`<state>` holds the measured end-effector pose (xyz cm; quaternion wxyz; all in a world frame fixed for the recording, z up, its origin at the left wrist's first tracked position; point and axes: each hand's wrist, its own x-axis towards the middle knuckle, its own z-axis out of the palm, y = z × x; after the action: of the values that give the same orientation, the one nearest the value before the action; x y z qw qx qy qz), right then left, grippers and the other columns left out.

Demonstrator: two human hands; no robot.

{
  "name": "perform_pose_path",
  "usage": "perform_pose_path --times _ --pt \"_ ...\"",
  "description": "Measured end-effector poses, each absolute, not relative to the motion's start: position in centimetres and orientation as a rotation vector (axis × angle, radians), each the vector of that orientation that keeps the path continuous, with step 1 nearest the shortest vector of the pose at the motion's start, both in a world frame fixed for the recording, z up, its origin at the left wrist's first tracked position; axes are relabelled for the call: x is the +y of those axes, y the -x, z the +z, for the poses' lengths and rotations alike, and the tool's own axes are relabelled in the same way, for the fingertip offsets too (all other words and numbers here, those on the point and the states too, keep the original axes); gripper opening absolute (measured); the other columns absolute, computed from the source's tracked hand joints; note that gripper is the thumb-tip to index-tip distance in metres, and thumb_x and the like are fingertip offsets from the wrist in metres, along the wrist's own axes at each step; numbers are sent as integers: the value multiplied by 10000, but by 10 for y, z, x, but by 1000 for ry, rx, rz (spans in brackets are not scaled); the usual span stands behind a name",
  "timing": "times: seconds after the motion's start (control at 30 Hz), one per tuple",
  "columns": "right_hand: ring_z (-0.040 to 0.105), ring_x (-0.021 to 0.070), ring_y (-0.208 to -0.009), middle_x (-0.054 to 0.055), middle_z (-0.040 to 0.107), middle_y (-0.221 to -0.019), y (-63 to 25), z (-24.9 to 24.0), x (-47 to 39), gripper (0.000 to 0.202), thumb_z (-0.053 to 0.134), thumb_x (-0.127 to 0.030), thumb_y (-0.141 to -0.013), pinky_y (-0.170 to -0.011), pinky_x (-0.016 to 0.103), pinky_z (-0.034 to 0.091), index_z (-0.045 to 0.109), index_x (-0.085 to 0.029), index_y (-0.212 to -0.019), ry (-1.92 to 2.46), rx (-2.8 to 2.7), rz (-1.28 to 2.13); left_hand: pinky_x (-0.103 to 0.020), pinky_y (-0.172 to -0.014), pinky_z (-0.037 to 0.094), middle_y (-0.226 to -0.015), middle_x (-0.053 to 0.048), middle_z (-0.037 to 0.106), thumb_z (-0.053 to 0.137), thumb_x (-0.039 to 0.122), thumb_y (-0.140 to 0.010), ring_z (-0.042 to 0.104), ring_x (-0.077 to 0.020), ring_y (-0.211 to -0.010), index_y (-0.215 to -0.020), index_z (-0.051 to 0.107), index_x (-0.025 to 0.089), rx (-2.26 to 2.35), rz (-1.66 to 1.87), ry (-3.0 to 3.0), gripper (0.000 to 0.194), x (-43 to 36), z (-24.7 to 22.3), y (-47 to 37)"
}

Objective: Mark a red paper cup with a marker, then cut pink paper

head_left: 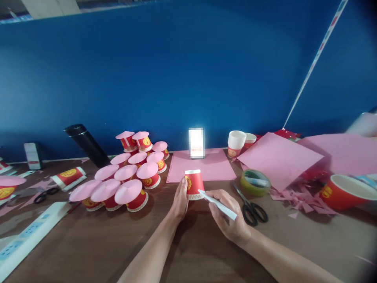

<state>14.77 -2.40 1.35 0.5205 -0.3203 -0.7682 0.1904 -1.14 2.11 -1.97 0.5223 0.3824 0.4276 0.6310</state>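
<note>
Upside down in front of me is a red paper cup (196, 184) with a gold emblem and a patterned rim at its base. My left hand (179, 201) wraps its left side, fingers closed on it. My right hand (225, 214) grips a slim white pen (221, 208), its tip at the lower part of the cup; whether it touches I cannot tell. To the left stand several red cups topped with pink paper cones (129, 191). Scissors with black handles (252, 210) lie just right of my right hand.
Pink paper sheets (218, 167) lie behind the cup, with a bright phone (196, 143) above them. At right are a tape roll (255, 182), paper scraps (300, 201), white cups (236, 140) and a large red cup (347, 192). A black bottle (86, 145) and power strip (32, 237) are left.
</note>
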Motion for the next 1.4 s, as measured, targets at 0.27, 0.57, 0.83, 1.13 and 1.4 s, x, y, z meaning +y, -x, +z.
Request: perform_pose_path --times 0.27,0.57,0.83,1.13,1.4 --pt "584 158 -720 54 614 -802 -146 19 -24 127 486 -144 -820 -683 284 479 568 -185 -908 821 -1810 412 -355 -919 377 -1040 -91 631 443 502 -807 540 -228 -1029 -1079 570 160 1083 1489 -1043 455 20 -20 10" --pt "590 152 -712 48 624 -784 -145 23 -25 115 488 -149 -824 -683 274 478 578 -183 -887 838 -1808 398 -348 -885 400 -1025 -97 631 459 516 -790 548 -235 -1001 -1059 571 143 1102 1469 -1046 473 17 -15 10" --pt "588 159 -707 53 625 -778 -146 22 -25 117 474 -169 -834 -678 288 480 576 -183 -890 848 -1834 373 -337 -897 390 -982 -88 644 473 508 -786 550 -227 -991 -1023 583 141 1109 1481 -1057 451 16 -14 9" --pt "582 165 -705 56 619 -770 -145 21 -24 130 448 -171 -847 -670 297 483 563 -187 -905 828 -1865 327 -315 -858 407 -974 -85 644 474 521 -777 553 -226 -963 -1013 585 146 1095 1462 -1056 457 15 -13 9" --pt "576 161 -718 56 617 -784 -146 21 -22 119 453 -160 -843 -681 297 477 559 -181 -892 835 -1840 356 -314 -857 416 -1011 -78 628 484 465 -793 549 -225 -968 -1064 571 166 1060 1472 -1058 412 15 -13 8"
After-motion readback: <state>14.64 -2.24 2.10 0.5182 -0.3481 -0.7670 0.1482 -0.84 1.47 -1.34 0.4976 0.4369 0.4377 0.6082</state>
